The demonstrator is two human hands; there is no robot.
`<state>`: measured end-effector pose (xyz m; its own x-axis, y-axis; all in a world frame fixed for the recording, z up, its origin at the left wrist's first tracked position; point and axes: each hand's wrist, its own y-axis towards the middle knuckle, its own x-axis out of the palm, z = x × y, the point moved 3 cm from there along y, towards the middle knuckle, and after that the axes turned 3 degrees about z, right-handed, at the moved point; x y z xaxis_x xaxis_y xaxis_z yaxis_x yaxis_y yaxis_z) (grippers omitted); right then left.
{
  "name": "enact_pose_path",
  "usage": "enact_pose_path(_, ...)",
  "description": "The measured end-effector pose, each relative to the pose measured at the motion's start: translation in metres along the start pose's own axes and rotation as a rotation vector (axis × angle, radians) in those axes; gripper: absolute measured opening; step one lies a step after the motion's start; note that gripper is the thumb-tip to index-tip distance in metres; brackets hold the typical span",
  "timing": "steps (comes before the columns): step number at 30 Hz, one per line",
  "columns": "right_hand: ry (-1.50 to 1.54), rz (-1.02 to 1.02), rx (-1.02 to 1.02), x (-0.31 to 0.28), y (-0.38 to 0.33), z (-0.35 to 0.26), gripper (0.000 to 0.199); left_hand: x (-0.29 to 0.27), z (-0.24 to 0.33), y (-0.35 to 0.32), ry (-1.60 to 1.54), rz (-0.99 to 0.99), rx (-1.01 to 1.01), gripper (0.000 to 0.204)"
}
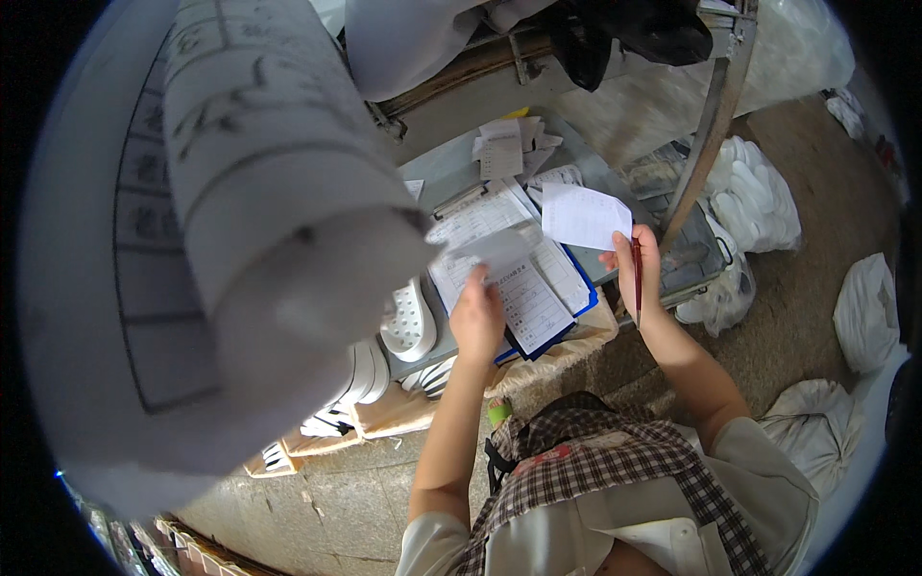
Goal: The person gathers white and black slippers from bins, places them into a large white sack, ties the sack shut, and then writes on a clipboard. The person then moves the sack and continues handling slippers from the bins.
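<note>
My right hand (643, 274) pinches a white paper slip (581, 216) by its lower right corner. A dark red pen (637, 278) sits in the same hand, pointing down along the wrist. My left hand (477, 315) is closed, its thumb and fingertips at a thin, blurred paper sheet (485, 252) lifted above a printed form (533, 302). That form lies on a dark-backed pad at the near edge of the grey table (567, 144). Under it are a clipboard with papers (475, 216) and a blue folder (586, 305).
Loose paper slips (504, 149) lie at the table's far end. A white perforated clog (409, 324) stands left of the forms. A large blurred white roll (279, 144) fills the left. White bags (754, 197) lie on the floor at right, beyond a metal post (709, 134).
</note>
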<state>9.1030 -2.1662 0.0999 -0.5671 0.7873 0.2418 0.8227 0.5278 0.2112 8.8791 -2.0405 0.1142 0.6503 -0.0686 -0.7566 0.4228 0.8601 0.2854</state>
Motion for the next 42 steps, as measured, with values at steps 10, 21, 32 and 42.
enact_pose_path(10,0.054,0.01,0.09,-0.009,-0.016,0.002,0.022,-0.022,0.024,-0.029,0.158,-0.263,0.749,0.068)
enact_pose_path(21,0.081,-0.162,0.164,-0.003,-0.051,0.013,0.02,-0.012,0.003,0.021,0.223,-0.256,0.329,0.06)
enact_pose_path(32,0.087,-0.44,0.226,-0.009,-0.027,0.007,0.031,0.031,0.033,0.035,-1.147,-0.53,-0.229,0.031)
enact_pose_path(42,-0.144,-0.087,0.052,-0.028,0.057,0.058,0.012,-0.005,0.013,-0.036,0.551,-0.455,0.612,0.085)
